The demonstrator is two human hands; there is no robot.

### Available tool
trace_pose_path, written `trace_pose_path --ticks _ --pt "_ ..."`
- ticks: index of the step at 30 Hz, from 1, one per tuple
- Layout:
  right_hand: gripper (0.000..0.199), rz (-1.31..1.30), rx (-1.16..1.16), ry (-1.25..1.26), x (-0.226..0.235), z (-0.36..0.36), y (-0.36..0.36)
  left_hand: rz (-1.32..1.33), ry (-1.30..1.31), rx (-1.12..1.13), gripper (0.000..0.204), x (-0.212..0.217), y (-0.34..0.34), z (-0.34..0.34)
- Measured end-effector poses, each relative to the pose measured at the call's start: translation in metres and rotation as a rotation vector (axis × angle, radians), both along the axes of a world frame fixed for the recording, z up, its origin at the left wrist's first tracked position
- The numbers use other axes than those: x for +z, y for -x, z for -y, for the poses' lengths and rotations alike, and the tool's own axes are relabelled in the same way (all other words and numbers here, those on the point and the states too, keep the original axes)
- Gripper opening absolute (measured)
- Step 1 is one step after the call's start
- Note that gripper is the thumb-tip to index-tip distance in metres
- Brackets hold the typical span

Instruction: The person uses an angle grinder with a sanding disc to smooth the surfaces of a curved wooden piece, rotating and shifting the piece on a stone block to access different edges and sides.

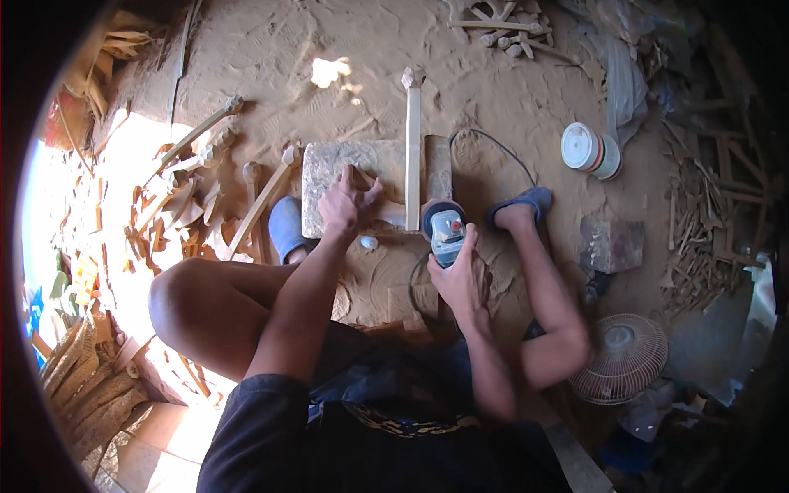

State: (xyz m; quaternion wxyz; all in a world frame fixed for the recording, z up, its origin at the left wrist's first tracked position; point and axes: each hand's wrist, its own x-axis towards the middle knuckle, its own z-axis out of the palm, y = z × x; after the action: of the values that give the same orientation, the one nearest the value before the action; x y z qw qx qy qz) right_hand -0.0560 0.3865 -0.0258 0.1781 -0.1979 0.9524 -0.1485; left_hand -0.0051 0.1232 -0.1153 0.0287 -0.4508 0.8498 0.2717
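My left hand (345, 204) is closed around a short wooden piece (388, 215), pressing it on a worn, low work block (325, 168); much of the piece is hidden by the fingers. My right hand (464, 279) grips a grey-blue angle grinder (448, 236) with a red button. Its dark round disc (441, 210) is beside the near end of a long pale wooden post (412, 148); whether they touch I cannot tell. That post lies across the block, its carved knob pointing away from me.
Several knobbed wooden posts (267, 197) and scraps lie on the left. A black cord (505, 146) curves behind the block. On the right are a white-lidded bucket (581, 146), a round fan (620, 357) and stacked sticks (694, 238). Sandy ground (271, 82) surrounds the block.
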Motion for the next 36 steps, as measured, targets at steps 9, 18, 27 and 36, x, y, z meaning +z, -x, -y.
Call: trace_pose_path --ticks 9,18,27,36 --pt "0.097 -0.043 -0.096 0.034 0.008 0.003 0.019 0.067 -0.049 -0.001 0.077 0.008 0.007 0.003" --pt "0.1 -0.012 0.002 0.099 0.008 0.017 0.025 0.018 -0.044 0.004 0.078 0.001 0.007 0.003" --pt "0.101 0.007 -0.003 0.085 0.007 0.019 0.024 -0.079 0.018 -0.011 0.072 -0.004 0.002 0.001" --pt "0.098 -0.029 -0.135 -0.004 0.013 0.013 0.043 -0.053 -0.033 -0.013 0.07 0.007 0.005 0.001"
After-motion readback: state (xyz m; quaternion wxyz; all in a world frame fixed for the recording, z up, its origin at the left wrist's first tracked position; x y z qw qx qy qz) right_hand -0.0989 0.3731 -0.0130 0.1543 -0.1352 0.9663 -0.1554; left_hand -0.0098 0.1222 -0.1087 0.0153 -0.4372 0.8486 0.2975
